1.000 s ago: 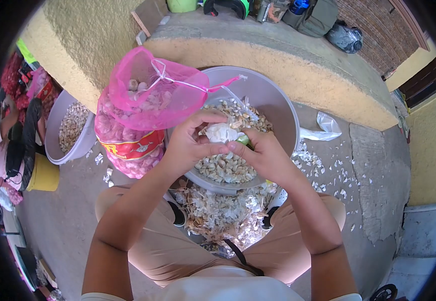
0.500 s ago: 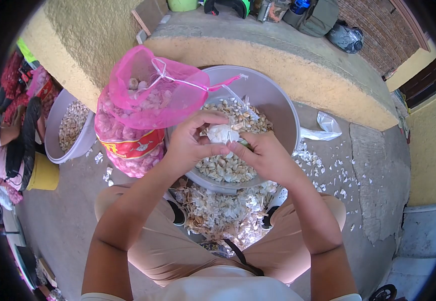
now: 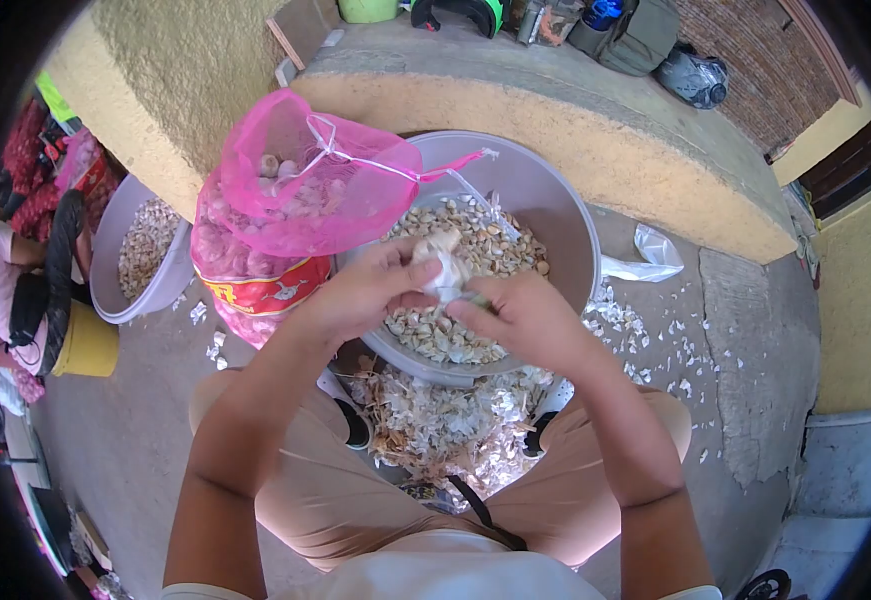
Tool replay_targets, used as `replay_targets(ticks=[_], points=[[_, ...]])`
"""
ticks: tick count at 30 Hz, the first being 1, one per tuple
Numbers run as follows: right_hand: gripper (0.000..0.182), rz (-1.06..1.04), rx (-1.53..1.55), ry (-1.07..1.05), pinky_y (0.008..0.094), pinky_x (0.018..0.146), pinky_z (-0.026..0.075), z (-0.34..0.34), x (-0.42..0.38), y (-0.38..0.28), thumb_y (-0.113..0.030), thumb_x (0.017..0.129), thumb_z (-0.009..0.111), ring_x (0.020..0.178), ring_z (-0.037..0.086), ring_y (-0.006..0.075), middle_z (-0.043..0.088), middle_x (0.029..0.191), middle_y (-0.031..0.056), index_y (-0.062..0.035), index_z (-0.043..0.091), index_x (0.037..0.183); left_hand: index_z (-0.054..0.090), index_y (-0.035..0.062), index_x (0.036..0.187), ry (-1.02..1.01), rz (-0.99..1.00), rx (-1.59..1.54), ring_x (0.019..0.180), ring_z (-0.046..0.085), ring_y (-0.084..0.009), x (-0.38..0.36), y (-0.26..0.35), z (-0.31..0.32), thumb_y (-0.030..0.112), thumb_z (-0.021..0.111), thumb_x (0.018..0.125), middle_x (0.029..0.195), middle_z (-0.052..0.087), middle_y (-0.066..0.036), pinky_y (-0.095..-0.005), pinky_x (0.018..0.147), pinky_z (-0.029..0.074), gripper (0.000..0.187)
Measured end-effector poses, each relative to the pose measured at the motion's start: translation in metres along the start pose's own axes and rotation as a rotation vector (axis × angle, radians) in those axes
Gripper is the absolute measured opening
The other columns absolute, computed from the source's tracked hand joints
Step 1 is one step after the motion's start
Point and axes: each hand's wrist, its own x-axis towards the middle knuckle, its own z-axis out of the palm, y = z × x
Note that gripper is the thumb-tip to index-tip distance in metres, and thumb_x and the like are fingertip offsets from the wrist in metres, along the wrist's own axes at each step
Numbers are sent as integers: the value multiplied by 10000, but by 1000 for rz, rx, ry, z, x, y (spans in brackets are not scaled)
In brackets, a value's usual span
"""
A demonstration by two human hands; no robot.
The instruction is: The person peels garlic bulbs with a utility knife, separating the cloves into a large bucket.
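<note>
Above a large grey tub (image 3: 580,250) of loose garlic cloves (image 3: 500,255), my left hand (image 3: 375,285) is wrapped round a garlic bulb (image 3: 445,268) with white papery skin. My right hand (image 3: 520,310) pinches at the bulb's right side, and something small and greenish shows between its thumb and forefinger, too blurred to make out. Left of the tub stands a pink mesh sack (image 3: 255,235) of whole bulbs, its open top leaning over the tub's rim.
Between my feet lies a heap of garlic skins (image 3: 445,420). Skin flakes (image 3: 680,350) and a silvery plastic piece (image 3: 648,255) are on the floor at right. At left are another tub (image 3: 170,265), a yellow bucket (image 3: 88,342) and a seated person (image 3: 20,270). A concrete ledge (image 3: 555,110) runs behind.
The bulb has tilted in my hands and shifted slightly. My left hand has moved a little left and down, and my right hand has also dropped slightly.
</note>
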Motion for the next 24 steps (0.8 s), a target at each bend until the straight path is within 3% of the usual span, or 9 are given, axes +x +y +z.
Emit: replay_targets(ticks=[2,8,11,14,17,23,24], points=[[359,-66,-177,-19,412,537,442,18,-3,0,-389,815,488,553,546,347,531,552,159,-47,559,731,422,-5,1165,91,34,-35,958,546,-157,2,4,-3,251,513,854,1036,543,-88,-249,777,476,413],[392,-31,-286,-516,413,588,457,55,-12,4,-432,791,502,651,580,316,584,672,139,-44,552,760,418,10,1189,-54,64,-107,966,544,-145,1,7,-3,221,488,863,1045,547,-82,-239,776,471,395],[414,-167,-72,-497,397,586,449,41,-17,14,-439,764,547,668,583,286,574,673,131,-26,539,791,407,14,1205,-73,76,-118,964,544,-145,-1,7,-3,216,491,858,1060,538,-79,-246,781,467,410],[379,-52,111,-425,322,505,406,-6,-12,-5,-380,742,628,535,531,201,542,604,88,-16,538,797,398,12,1214,-122,36,-176,971,536,-143,-5,13,-1,214,493,853,1091,519,-78,-264,801,459,424],[322,20,313,-191,260,479,365,-14,-10,8,-292,723,675,513,463,123,515,586,64,-17,521,789,388,-6,1201,-95,30,-83,990,532,-188,-7,12,1,313,487,839,1093,517,-102,-303,856,425,492],[310,-26,222,50,256,496,382,-9,-5,2,-265,729,671,530,469,103,523,590,62,-4,520,801,413,5,1183,-70,95,-80,1001,525,-176,-7,12,14,372,467,848,1089,521,-95,-289,859,417,500],[344,-16,218,41,283,524,399,-9,-5,2,-299,730,659,567,506,162,542,626,93,-1,528,840,404,6,1190,-92,93,-96,993,526,-169,-6,11,12,340,456,860,1094,516,-94,-287,845,428,472]])
